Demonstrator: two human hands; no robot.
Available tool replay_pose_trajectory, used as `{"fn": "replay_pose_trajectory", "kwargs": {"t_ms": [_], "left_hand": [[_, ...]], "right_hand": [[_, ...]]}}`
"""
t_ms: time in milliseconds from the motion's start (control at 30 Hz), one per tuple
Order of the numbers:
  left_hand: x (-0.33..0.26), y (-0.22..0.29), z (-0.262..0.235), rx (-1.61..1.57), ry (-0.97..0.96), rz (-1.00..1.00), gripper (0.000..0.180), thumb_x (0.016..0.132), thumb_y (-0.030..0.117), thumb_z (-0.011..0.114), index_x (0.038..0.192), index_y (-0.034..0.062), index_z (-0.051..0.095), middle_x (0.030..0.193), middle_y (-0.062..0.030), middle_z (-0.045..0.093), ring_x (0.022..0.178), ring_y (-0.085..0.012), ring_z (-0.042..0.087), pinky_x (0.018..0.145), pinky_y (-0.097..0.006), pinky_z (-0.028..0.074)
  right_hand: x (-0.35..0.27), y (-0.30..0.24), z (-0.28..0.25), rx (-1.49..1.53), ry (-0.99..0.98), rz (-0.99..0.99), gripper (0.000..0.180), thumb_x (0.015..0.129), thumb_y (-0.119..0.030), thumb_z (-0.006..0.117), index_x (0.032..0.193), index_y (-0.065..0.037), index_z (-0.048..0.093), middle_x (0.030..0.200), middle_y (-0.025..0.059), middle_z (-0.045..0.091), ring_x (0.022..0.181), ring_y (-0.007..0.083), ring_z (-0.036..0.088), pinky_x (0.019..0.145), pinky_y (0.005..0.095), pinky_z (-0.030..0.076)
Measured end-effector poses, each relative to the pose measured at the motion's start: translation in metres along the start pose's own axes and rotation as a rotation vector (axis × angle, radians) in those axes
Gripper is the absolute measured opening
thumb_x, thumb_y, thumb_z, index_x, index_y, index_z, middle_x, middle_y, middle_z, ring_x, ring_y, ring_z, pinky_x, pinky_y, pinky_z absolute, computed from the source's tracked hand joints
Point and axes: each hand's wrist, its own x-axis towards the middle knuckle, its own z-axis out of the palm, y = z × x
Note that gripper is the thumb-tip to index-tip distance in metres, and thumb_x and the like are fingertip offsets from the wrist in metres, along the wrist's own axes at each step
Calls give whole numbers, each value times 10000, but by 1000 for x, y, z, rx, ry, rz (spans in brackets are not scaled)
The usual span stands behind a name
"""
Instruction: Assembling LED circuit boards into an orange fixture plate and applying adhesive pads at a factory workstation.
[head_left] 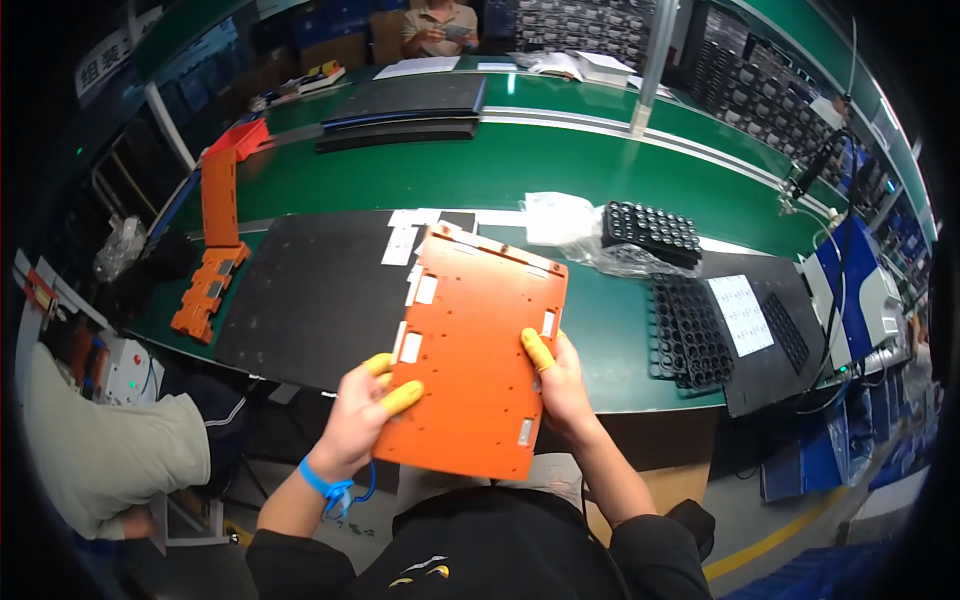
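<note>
Head view: I am seeing both hands clamping a flat orange rectangular plate [478, 352] above the green counter [620, 330]. Left hand [360, 415] is gripping its left edge, right hand [562, 385] its right.

I am seeing the flat orange plastic plate [478, 355] sitting between my left hand [362, 410] and right hand [560, 385], above the near edge of the green-topped workbench [560, 165]. Behind it the wide black rubber mat [310, 295] is lying on the bench; the black honeycomb trays [690, 330] are lying to its right (one stack [650, 232] further back), the orange slotted brackets [212, 265] to its left.
</note>
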Motion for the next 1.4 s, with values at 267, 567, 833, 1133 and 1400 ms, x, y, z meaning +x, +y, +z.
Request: {"fn": "replay_pose_trajectory", "kwargs": {"t_ms": [267, 567, 833, 1133, 1400], "left_hand": [[106, -44, 32, 151, -164, -203, 232, 922, 65, 587, 1114, -63, 568, 985, -119, 682, 842, -134, 678, 734, -247, 543], [142, -77, 37, 142, -132, -395, 195, 939, 132, 578, 1012, -44, 618, 854, -58, 643, 705, -95, 604, 651, -237, 497], [158, -69, 29, 502, -333, -462, 230, 953, 238, 563, 835, 47, 613, 729, 4, 565, 599, -54, 503, 534, -217, 411], [159, -42, 37, 1034, -336, -318, 418, 894, 348, 599, 717, -20, 689, 627, -99, 640, 542, -153, 621, 513, -299, 492], [107, -41, 36, 1320, -105, 297, 389, 840, 303, 662, 892, -82, 655, 629, -259, 611, 655, -420, 646, 617, -464, 525]], "right_hand": [[65, 6, -102, -387, 153, 40, 270, 959, -259, 614, 1029, 0, 588, 879, 14, 640, 738, 70, 579, 648, 234, 476], [99, -4, -129, -698, 144, 247, 431, 904, -385, 674, 851, 40, 632, 740, 77, 661, 645, 95, 594, 562, 287, 473], [96, -49, -111, -1229, -1, 386, 583, 871, -519, 656, 675, 28, 609, 640, 147, 648, 642, 244, 678, 593, 360, 539], [20, -42, -46, -1584, -614, -472, 661, 798, -480, 707, 1173, 41, 550, 1190, 224, 563, 1126, 399, 540, 922, 487, 469], [-2, -6, -60, -2147, -624, -748, 587, 820, -199, 589, 1330, 67, 472, 1399, 267, 421, 1244, 505, 443, 1043, 536, 392]]}}
